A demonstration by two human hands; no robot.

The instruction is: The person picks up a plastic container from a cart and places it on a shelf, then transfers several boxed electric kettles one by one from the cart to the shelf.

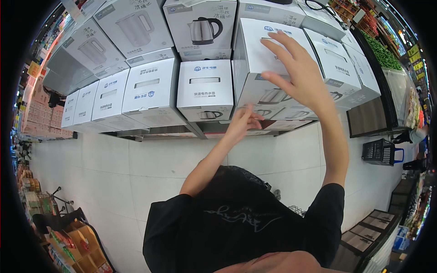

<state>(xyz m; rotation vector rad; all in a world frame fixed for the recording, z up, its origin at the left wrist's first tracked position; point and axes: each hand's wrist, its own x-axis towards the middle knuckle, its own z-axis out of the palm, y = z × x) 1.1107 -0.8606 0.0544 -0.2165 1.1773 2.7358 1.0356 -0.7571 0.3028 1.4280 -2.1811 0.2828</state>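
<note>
A white electric kettle box with blue lettering on top stands higher than the front-row boxes around it. My right hand is over its top and front edge, fingers spread wide and thumb apart. Close to the box's lower left corner is my left hand, its index finger extended and the other fingers loosely bent and apart. Just left of my left hand, a similar kettle box with a slot handle sits in the front row. Below the raised box, the fronts of more boxes show kettle pictures.
Several more kettle boxes line the display to the left, with larger ones stacked behind. To the right stand another kettle box, a dark stand with greenery and a shopping basket on the tiled floor. Wooden shelves are at lower left.
</note>
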